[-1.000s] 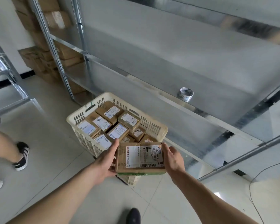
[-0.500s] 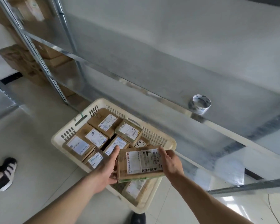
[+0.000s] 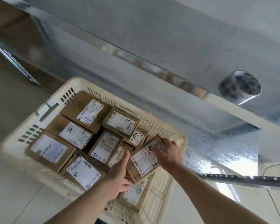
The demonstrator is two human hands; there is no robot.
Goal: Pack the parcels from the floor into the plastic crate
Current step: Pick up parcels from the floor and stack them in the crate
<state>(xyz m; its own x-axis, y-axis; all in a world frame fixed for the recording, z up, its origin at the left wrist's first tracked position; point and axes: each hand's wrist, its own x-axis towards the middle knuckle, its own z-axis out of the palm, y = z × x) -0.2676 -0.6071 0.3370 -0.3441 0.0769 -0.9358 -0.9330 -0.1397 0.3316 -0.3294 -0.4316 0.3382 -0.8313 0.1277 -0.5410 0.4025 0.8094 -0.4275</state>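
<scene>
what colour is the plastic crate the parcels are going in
Cream plastic crate, seen in the head view.

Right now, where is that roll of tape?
In the head view, the roll of tape sits on the metal shelf, upper right, above and right of the plastic crate.
</scene>
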